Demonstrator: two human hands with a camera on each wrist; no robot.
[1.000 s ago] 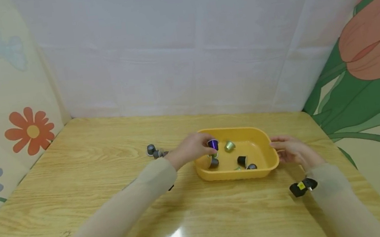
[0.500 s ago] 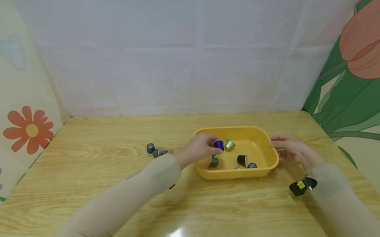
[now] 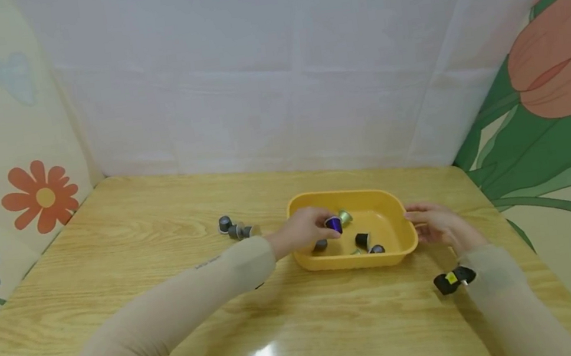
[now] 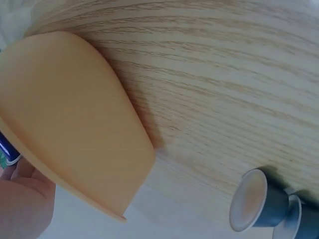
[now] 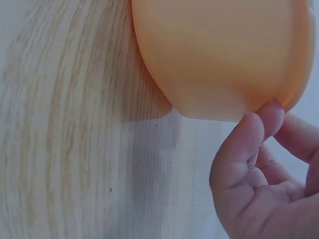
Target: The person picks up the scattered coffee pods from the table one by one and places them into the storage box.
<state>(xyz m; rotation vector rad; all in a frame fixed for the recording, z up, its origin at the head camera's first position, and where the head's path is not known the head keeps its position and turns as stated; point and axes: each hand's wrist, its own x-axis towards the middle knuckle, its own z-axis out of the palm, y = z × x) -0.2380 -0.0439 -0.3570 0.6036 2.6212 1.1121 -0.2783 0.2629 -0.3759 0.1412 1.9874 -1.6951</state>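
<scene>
My left hand (image 3: 303, 228) pinches a purple coffee capsule (image 3: 334, 225) between thumb and fingers, over the left part of the yellow tray (image 3: 349, 263). The left wrist view catches that capsule (image 4: 7, 149) just past the tray's rim. At the tray's right end, my right hand (image 3: 438, 226) holds the rim, and its bent fingertips (image 5: 254, 124) meet the edge in the right wrist view. Inside the tray lie a light green capsule (image 3: 345, 217), a black capsule (image 3: 362, 240) and a few others, some partly hidden by my left hand or the near wall.
Left of the tray, dark capsules (image 3: 235, 231) sit in a short row on the wooden table (image 3: 162, 217); my left sleeve passes close in front of them. A white sheet (image 3: 253, 87) stands behind the table, with flower-patterned panels at both sides.
My left hand has carried the purple capsule a little to the right and slightly lower, further over the tray. My right hand stays at the rim.
</scene>
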